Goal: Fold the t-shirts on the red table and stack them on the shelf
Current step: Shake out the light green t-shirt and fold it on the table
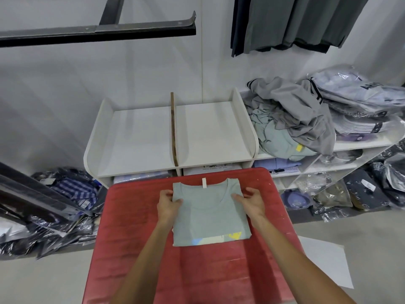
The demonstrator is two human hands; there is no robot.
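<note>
A folded pale green t-shirt (210,218) lies flat on the red desk (131,249). The left hand (168,202) pinches its left edge, while the right hand (252,201) rests its fingers on the right edge. The white shelf (140,137) stands just behind

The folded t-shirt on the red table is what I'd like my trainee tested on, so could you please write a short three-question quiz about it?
1. True or false: the folded t-shirt lies on the red table.
2. Which hands touch the shirt? A) only the left hand B) only the right hand C) both
3. Fill in: the two top compartments of the white shelf straight ahead hold ____ shirts.

Key
1. True: it lies flat, collar towards the shelf.
2. C: the left grip pinches the left edge; the right hand's fingers rest on the right shoulder.
3. No: the loose clothes lie further right.
</note>
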